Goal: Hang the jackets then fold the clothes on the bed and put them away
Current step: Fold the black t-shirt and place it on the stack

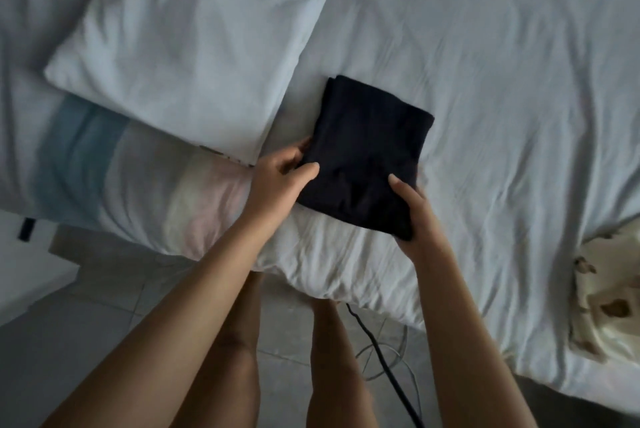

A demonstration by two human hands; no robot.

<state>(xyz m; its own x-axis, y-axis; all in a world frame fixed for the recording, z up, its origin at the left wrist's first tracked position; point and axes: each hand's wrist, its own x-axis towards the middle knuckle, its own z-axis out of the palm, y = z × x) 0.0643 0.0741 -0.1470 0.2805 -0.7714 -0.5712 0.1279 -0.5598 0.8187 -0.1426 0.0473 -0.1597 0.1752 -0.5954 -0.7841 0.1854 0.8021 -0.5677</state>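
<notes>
Folded dark garment (367,154) at the near edge of the bed (519,81), just right of a white pillow (194,46) — held from both sides. Left hand (280,178) at the left edge, thumb on top, fingers curled beneath; right hand (412,216) at the near corner, same closed grip. Patterned cream cloth (602,306) far right; black cable (381,358) on the floor.

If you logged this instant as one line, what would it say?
step: fold clothes | item: folded dark garment | place: bed | left hand: grips left edge | right hand: grips near corner
</notes>
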